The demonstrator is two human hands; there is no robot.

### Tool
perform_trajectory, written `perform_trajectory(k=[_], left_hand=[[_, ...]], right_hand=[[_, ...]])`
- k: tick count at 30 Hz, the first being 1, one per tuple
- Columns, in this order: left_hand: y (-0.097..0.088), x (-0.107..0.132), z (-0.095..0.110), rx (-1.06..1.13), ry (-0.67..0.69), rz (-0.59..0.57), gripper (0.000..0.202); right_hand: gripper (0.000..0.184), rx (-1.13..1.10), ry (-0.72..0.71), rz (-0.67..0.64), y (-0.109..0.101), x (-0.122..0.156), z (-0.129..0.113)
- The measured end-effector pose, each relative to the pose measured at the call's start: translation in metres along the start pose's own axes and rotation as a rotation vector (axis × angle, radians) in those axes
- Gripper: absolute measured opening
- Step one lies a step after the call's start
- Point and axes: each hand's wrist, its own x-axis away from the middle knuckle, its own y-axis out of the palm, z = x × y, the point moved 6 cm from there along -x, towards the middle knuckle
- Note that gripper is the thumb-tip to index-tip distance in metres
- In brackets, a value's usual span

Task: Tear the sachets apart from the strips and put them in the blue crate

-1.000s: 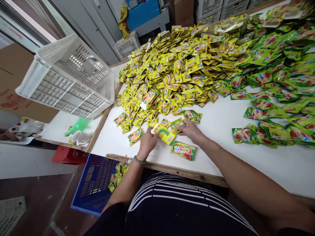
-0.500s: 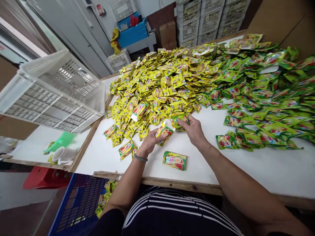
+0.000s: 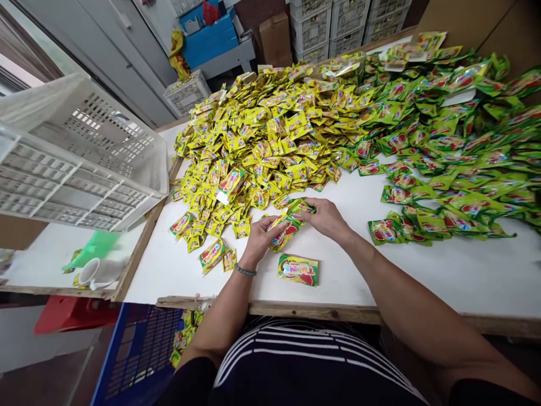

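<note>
My left hand (image 3: 261,241) is closed round a small printed candy box (image 3: 284,234), yellow, green and red, tilted above the white table. In my right hand (image 3: 325,219) is a green and yellow candy packet (image 3: 301,207), pinched at the upper end of the box. The packet touches the box there; whether part of it is inside I cannot tell. Nearer to me a flat candy box (image 3: 298,270) lies on the table. Left of my hands rest another candy box (image 3: 212,255) and a small yellow packet (image 3: 229,260).
A large heap of yellow packets (image 3: 270,129) spreads beyond my hands, with green packets (image 3: 448,169) to the right. At the left a white plastic crate (image 3: 84,180) lies tipped near a white mug (image 3: 101,273). Below the table edge stands a blue crate (image 3: 131,349) with packets.
My right hand has brought the packet left and down against the upper end of the box. My left hand still holds the box. The whole view has shifted slightly.
</note>
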Motion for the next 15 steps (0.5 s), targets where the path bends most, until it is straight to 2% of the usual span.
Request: perform_trajectory(k=[5, 9, 11, 15], left_hand=[[0.006, 0.000, 0.001, 0.067, -0.059, -0.041, 0.045], [0.006, -0.001, -0.001, 0.131, -0.068, -0.017, 0.047], [0.006, -0.001, -0.003, 0.164, -0.073, 0.012, 0.048], [0.010, 0.000, -0.006, 0.212, -0.076, 0.018, 0.050]], right_hand=[[0.032, -0.051, 0.033, 0.119, 0.006, 0.005, -0.002], [0.020, -0.005, -0.098, 0.175, 0.008, 0.006, -0.007], [0.024, -0.014, -0.136, 0.208, 0.006, 0.006, -0.006], [0.034, -0.114, -0.080, 0.153, 0.012, 0.004, 0.000]])
